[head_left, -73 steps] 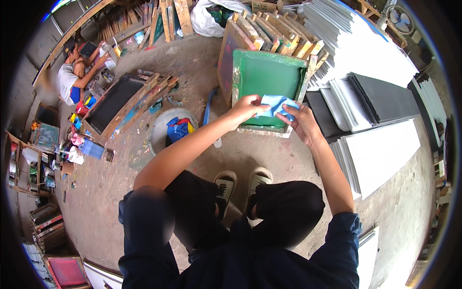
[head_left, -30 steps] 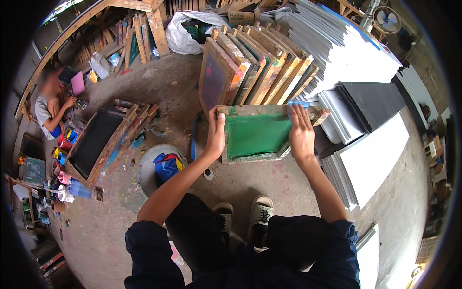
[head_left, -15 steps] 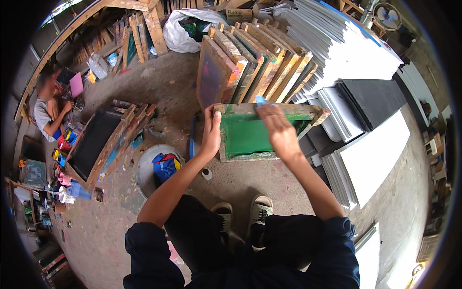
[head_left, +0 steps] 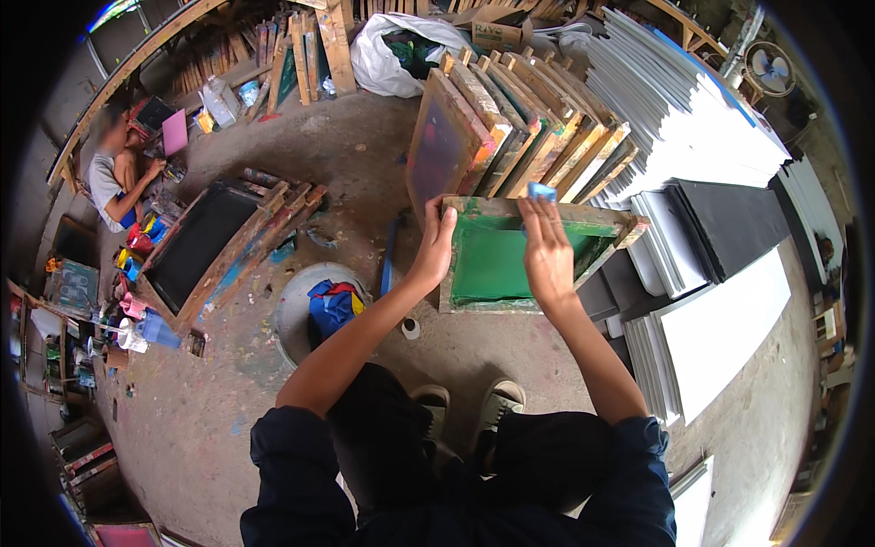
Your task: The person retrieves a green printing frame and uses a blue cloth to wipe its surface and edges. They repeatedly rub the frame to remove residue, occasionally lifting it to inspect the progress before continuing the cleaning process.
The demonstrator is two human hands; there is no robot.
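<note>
A wooden screen-printing frame (head_left: pixel 542 211) with green mesh stands tilted in front of me. My left hand (head_left: pixel 437 239) grips its upper left corner, with the thumb over the front. Against the upper part of the frame, my right hand (head_left: pixel 549 255) has its fingers close together, back of the hand showing. A small blue cloth or pad (head_left: pixel 541 191) pokes out past those fingertips; most of it is hidden under the hand, so its exact kind cannot be told.
Behind stands a row of wooden frames (head_left: pixel 497 123). White and black sheets (head_left: pixel 729 228) are stacked on the right. On the left are a round grey tub (head_left: pixel 290 305) with bright cloth, a black screen frame (head_left: pixel 205 242) and a seated person (head_left: pixel 114 178). A white roll (head_left: pixel 410 328) lies near my feet.
My right hand's fingertips have moved slightly right along the frame's top with the blue piece. My left hand keeps its grip. The whole view has shifted a little.
</note>
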